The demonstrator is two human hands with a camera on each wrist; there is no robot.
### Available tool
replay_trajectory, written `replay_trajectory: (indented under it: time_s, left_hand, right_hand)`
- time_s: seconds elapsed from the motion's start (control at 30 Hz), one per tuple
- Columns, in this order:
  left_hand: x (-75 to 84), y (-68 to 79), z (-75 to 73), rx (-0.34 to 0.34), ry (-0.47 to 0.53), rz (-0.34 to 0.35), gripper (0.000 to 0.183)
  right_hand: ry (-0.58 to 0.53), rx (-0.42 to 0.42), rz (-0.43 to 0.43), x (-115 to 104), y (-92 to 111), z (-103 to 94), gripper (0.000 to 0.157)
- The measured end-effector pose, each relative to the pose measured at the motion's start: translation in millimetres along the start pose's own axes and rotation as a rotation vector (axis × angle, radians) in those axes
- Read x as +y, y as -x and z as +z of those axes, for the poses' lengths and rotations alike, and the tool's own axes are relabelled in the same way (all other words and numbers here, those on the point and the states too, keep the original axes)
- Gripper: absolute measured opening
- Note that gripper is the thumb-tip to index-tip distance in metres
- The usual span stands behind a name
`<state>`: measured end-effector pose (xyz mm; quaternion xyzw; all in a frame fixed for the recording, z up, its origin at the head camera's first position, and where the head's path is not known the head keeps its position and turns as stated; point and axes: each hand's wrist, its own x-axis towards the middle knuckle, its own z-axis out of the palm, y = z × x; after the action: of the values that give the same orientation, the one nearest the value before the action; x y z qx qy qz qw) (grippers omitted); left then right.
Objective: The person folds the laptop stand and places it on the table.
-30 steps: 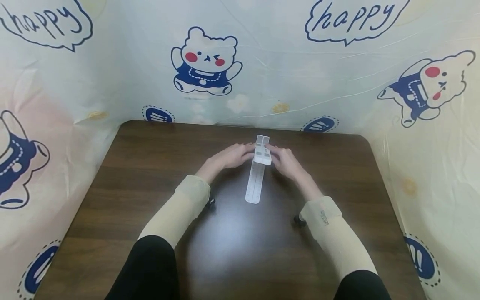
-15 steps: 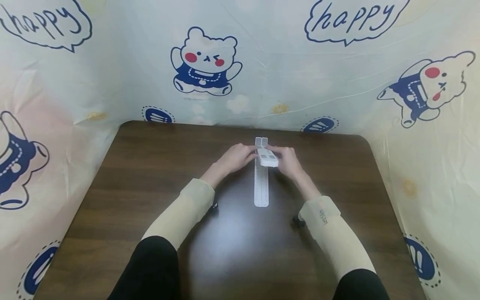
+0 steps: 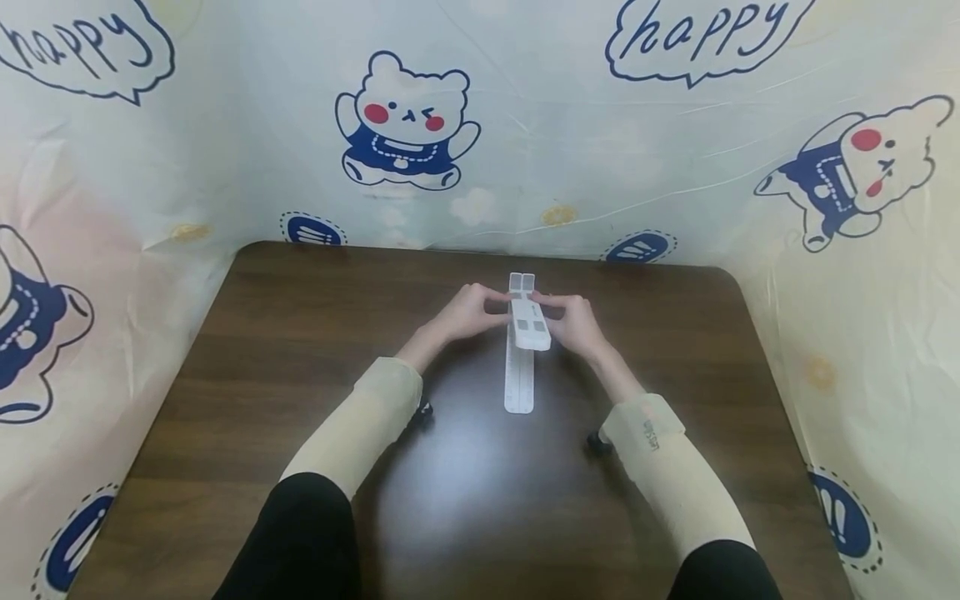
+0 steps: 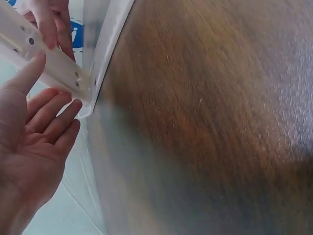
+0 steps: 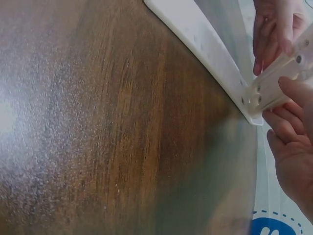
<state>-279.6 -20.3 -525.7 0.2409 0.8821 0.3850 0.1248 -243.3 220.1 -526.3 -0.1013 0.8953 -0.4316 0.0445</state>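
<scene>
A white plastic stand is at the far middle of the table, between my hands. Its long flat base [image 3: 519,387] lies on the wood and points towards me. Over the base slants an upper arm [image 3: 530,325] with rectangular openings in its top. My left hand [image 3: 467,312] holds the arm's left side with thumb and fingers; in the left wrist view the thumb [image 4: 32,73] lies along its side. From the right, my right hand [image 3: 576,323] grips the other side, thumb [image 5: 296,90] against the arm and fingers below it.
The brown wooden table [image 3: 465,517] extends towards me and out to both sides. A patterned sheet [image 3: 570,150] with printed bears stands round its back and sides, close behind the stand. Light cuffs [image 3: 390,387] cover both forearms.
The base has swung from slanting to nearly straight towards me. The upper arm turned right, then came back closer in line with the base, its near end now lower in view. Both hands stay on it.
</scene>
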Motion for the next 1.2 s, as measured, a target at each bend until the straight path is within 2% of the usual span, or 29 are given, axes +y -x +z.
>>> replay_trajectory:
  time_s: [0.23,0.37,0.63,0.83,1.0,1.2]
  left_hand:
    - [1.6,4.0,-1.9,-0.014,0.156,-0.075,0.051]
    - [-0.8,6.2,0.4,-0.013,0.205,-0.106,0.055]
    - [-5.3,6.2,6.8,-0.011,0.175,-0.058,0.061]
    - [-5.1,7.7,9.4,-0.013,0.173,-0.07,0.061]
    - [-4.5,9.6,5.8,-0.071,0.15,-0.05,0.066]
    - [-1.8,13.2,-1.7,-0.178,0.165,-0.032,0.077]
  right_hand:
    - [-0.153,-0.065,0.088,3,5,-2.2,0.048]
    - [-0.222,-0.078,0.117,3,6,-1.3,0.05]
    - [-0.23,-0.04,0.061,5,13,5.0,0.051]
    - [-0.187,-0.025,0.135,0,17,6.8,0.052]
    - [-0.158,-0.042,0.142,3,17,7.5,0.055]
    - [-0.174,-0.101,0.127,5,20,4.9,0.06]
